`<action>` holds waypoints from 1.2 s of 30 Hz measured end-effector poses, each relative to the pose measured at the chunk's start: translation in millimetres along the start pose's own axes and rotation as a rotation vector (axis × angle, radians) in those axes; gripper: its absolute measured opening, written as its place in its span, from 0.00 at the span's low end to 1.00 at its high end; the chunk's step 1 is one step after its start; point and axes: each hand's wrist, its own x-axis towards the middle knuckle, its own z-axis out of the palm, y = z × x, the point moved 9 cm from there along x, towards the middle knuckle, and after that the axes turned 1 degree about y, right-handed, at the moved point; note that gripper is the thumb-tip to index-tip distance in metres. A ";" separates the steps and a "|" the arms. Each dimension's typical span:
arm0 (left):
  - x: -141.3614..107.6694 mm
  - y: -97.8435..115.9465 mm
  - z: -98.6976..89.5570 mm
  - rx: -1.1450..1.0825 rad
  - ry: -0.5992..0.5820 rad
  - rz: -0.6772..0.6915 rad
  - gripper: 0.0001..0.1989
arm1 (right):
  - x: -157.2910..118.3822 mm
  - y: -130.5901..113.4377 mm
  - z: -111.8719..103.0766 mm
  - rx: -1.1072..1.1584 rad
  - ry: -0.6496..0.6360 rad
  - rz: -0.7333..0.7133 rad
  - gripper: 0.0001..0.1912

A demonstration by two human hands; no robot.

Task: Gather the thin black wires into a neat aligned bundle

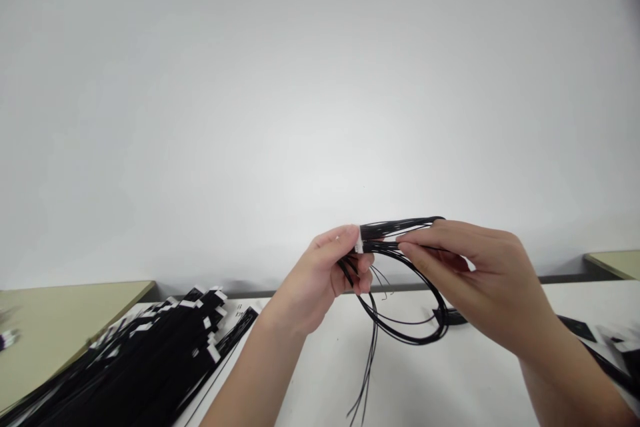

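Observation:
My left hand (325,267) grips a white connector (359,240) between thumb and fingers, above the table. Thin black wires (393,227) run from the connector's right side toward my other hand. My right hand (480,273) pinches one or more of these wires between thumb and forefinger, just right of the connector; the exact number is hard to see. Below, a loop of black wires (440,320) curves down and back to the left hand. Loose wire ends (363,400) hang beneath it.
A large pile of black wires with white connectors (145,353) lies at the left on the white table (320,380). More black wires (455,315) lie behind and right of my right hand. Beige surfaces (65,307) flank the table, and a pale wall (320,93) rises behind.

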 end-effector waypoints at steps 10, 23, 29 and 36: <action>0.0 2.9 -3.9 0.070 0.038 0.040 0.15 | -5.1 10.0 6.7 0.039 -0.002 0.162 0.06; 0.4 0.3 -1.4 0.036 0.018 0.028 0.16 | -4.2 -0.1 6.8 -0.024 0.076 0.034 0.05; 0.4 1.2 0.0 0.048 0.010 0.036 0.16 | -5.1 -2.5 7.0 -0.015 0.085 0.008 0.06; -0.8 4.8 -0.5 -0.014 0.028 0.073 0.15 | -3.1 2.4 -11.1 -0.009 0.302 0.034 0.02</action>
